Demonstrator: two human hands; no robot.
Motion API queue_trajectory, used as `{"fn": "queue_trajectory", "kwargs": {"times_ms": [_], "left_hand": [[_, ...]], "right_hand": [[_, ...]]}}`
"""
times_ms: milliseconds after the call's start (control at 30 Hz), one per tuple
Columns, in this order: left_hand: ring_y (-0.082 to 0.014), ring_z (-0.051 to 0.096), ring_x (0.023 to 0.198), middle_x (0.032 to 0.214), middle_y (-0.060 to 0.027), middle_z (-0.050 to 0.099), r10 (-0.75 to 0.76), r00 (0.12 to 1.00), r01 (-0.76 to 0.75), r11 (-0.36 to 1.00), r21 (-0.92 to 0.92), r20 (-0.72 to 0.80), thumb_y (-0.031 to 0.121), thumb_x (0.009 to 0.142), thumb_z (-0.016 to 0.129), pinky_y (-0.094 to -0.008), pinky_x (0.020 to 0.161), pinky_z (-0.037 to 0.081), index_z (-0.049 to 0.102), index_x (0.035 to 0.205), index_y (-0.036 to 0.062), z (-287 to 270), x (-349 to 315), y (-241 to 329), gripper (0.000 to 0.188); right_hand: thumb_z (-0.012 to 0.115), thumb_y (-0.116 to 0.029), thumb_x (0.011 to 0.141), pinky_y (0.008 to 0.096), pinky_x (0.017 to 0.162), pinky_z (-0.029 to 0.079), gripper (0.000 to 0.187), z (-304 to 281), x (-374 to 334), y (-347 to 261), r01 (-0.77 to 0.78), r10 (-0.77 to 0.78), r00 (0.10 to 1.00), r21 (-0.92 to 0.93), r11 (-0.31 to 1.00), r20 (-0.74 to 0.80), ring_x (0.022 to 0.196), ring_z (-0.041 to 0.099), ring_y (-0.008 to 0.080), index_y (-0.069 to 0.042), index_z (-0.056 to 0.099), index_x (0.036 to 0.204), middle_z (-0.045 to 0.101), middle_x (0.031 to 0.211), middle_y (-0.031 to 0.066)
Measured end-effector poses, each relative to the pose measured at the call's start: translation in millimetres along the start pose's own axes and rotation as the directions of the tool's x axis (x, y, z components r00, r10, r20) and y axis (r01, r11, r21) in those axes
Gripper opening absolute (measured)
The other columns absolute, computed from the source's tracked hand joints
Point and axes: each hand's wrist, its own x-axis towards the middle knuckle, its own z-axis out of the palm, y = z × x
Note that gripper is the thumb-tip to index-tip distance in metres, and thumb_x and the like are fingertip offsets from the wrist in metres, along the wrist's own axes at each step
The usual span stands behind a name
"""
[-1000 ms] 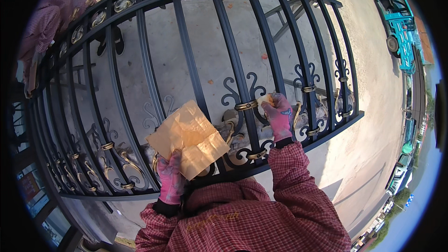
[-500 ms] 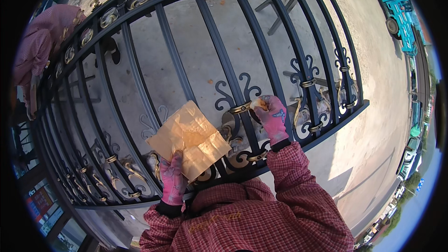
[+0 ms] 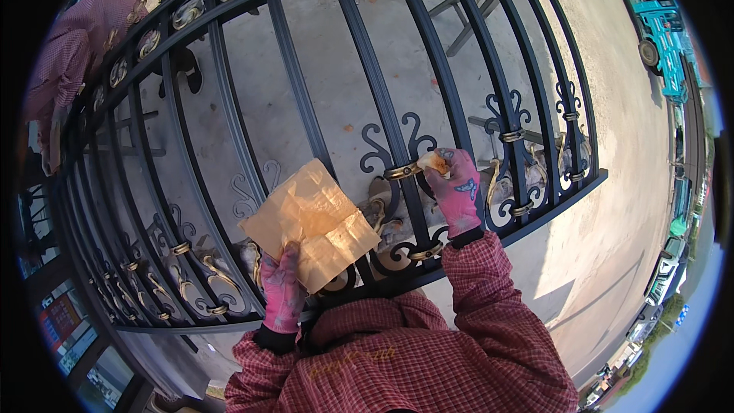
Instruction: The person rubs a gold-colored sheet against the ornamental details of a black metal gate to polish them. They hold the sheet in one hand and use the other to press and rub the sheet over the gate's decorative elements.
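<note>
My left hand (image 3: 282,291), in a pink glove, grips the lower left corner of a creased sheet smeared with shiny gold (image 3: 312,226), held over the railing. My right hand (image 3: 457,193), also gloved in pink, pinches a small white wad stained gold-brown (image 3: 434,163). That wad is at the right end of a gold collar (image 3: 403,171) on a dark bar; whether it touches the collar I cannot tell. The black metal railing (image 3: 359,42) lies flat before me. Its scrolls (image 3: 375,147) curl out beside the collar, and several other collars and scrolls are gold too.
At the far left, another person in a checked sleeve (image 3: 65,69) bends over the railing's end. Trestle legs (image 3: 472,19) stand beneath the bars on concrete ground (image 3: 252,76). A turquoise vehicle (image 3: 652,27) is parked at the far right.
The view has shifted slightly, so the railing sits a little differently in it. My right hand has turned a little at the collar, showing more of the wad. The left hand still holds the sheet.
</note>
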Motion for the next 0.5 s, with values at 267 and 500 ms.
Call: {"fn": "queue_trajectory", "kwargs": {"times_ms": [267,500], "left_hand": [[-0.0146,0.061,0.092,0.109,-0.0065,0.059,0.045,0.998,-0.045,0.999,-0.002,-0.036,0.015,0.094,0.055,-0.0304,0.078,0.054,0.049,0.122,0.0017,-25,-11,-5,0.032],[-0.0120,0.059,0.091,0.107,-0.0039,0.058,0.061,0.997,-0.064,0.995,-0.073,-0.047,0.016,0.095,0.054,-0.0279,0.080,0.051,0.049,0.122,0.0022,-50,-18,-7,0.031]], "right_hand": [[0.073,-0.005,0.067,0.0334,0.072,0.052,0.030,15,-6,-29,0.220,-0.150,0.952,-0.262,0.940,0.265,0.081,0.064,0.0270,-0.002,0.062,0.094,0.061,0.091,0.0130],[0.072,-0.011,0.063,0.0423,0.070,0.048,0.029,32,-15,-39,0.193,-0.146,0.974,-0.302,0.933,0.173,0.081,0.060,0.0319,-0.005,0.063,0.091,0.060,0.089,0.0124]]}}
